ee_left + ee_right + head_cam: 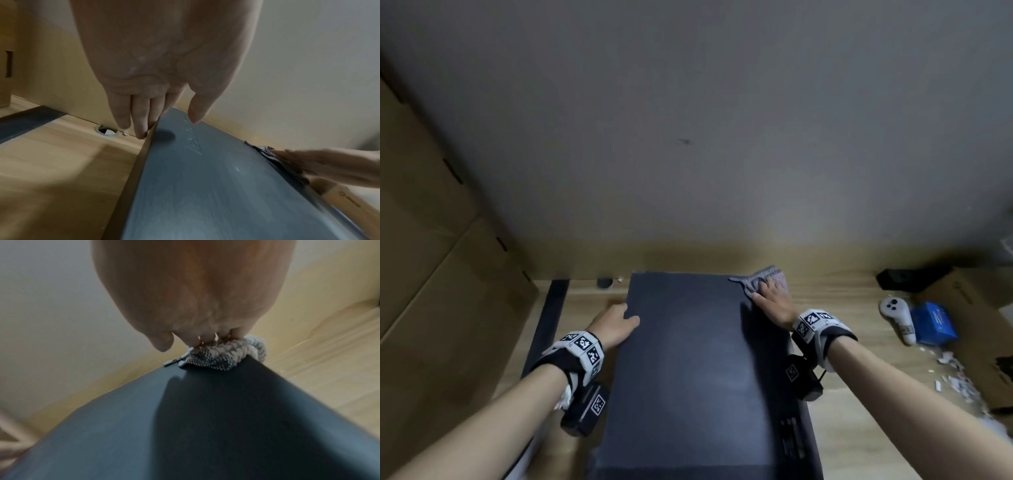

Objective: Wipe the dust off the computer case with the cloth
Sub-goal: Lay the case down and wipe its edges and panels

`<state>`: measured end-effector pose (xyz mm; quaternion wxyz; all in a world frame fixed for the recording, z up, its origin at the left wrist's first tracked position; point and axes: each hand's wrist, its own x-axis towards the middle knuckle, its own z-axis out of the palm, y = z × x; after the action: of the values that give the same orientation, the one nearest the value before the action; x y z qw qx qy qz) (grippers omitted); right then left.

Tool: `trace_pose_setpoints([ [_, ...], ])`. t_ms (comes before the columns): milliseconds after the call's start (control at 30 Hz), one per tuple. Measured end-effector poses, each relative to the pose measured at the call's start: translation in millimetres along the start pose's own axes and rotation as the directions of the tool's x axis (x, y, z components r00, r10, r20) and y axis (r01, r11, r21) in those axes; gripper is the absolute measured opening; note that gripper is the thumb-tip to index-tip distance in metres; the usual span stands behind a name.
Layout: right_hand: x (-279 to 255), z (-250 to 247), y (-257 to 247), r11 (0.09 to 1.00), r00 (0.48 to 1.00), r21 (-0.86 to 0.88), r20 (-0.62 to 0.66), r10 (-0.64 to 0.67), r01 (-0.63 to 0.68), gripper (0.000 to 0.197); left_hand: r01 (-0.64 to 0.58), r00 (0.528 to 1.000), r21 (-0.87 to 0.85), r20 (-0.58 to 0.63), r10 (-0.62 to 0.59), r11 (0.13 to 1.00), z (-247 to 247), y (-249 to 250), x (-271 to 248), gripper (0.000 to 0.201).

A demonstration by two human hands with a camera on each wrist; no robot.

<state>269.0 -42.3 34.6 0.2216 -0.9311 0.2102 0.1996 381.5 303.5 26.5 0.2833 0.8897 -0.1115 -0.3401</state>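
We see a dark blue-grey, flat-topped computer case on a light wood-grain surface. The crumpled cloth is a grey-and-white woven check. Both wrist bands carry black-and-white square markers. A white handheld controller lies beside a bright blue box.
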Motion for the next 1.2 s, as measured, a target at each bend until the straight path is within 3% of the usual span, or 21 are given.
trace_pose_setpoints([
  [100, 35.5, -4.0, -11.6, 0.997, 0.999, 0.055, -0.018, 0.050, -0.049, 0.043, 0.039, 0.999, -0.041, -0.015, -0.040, 0.998, -2.9, 0.0, 11.9, 0.031],
  [167, 38.3, -2.4, -41.4, 0.994, 0.998, 0.097, 0.018, -0.052, 0.050, 0.034, 0.072, 0.997, -0.054, -0.033, -0.074, 0.996, -5.8, -8.0, 20.3, 0.028],
  [267, 44.9, 17.5, -103.3, 0.969, 0.971, 0.129, 0.088, -0.221, 0.209, 0.042, 0.038, 0.999, -0.091, -0.020, -0.040, 0.995, -11.9, -16.1, 23.1, 0.019],
  [433, 65.3, 59.6, -208.6, 0.925, 0.912, 0.054, 0.156, -0.380, 0.376, 0.045, 0.039, 0.997, -0.164, -0.053, -0.049, 0.986, -21.0, -33.9, 16.9, 0.038],
  [533, 71.4, 68.9, -243.6, 0.905, 0.893, -0.048, 0.189, -0.408, 0.423, 0.047, 0.070, 0.994, -0.141, -0.068, -0.080, 0.988, -25.0, -46.1, 16.9, 0.043],
  [667, 68.9, 63.2, -227.6, 0.872, 0.866, -0.110, 0.230, -0.444, 0.477, 0.052, 0.064, 0.996, -0.135, -0.050, -0.071, 0.989, -25.2, -39.9, 17.9, 0.039],
  [767, 59.2, 54.5, -187.3, 0.883, 0.879, -0.085, 0.183, -0.441, 0.461, 0.056, 0.065, 0.997, -0.151, -0.026, -0.069, 0.986, -19.0, -36.3, 19.2, 0.038],
  [867, 56.6, 42.3, -135.0, 0.930, 0.928, -0.024, 0.085, -0.363, 0.366, 0.052, 0.046, 0.999, -0.131, -0.007, -0.047, 0.990, -9.0, -33.7, 17.3, 0.038],
  [967, 52.7, 21.1, -81.5, 0.977, 0.977, -0.020, 0.009, -0.214, 0.214, 0.050, 0.024, 1.000, -0.134, 0.000, -0.025, 0.991, -2.5, -33.9, 10.8, 0.025],
  [1033, 50.8, 9.7, -58.7, 0.992, 0.992, -0.035, -0.017, -0.121, 0.121, 0.049, 0.024, 1.000, -0.153, 0.002, -0.024, 0.988, -0.9, -38.9, 5.5, 0.029],
  [1133, 56.2, 9.9, -67.5, 0.996, 0.996, -0.018, -0.026, -0.085, 0.085, 0.043, 0.041, 0.999, -0.156, -0.027, -0.046, 0.987, -4.2, -49.5, -8.0, 0.037],
  [1200, 56.3, 22.9, -98.8, 0.989, 0.989, 0.011, -0.017, -0.150, 0.150, 0.044, 0.044, 0.998, -0.161, -0.044, -0.051, 0.986, -6.2, -60.0, -18.1, 0.035],
])
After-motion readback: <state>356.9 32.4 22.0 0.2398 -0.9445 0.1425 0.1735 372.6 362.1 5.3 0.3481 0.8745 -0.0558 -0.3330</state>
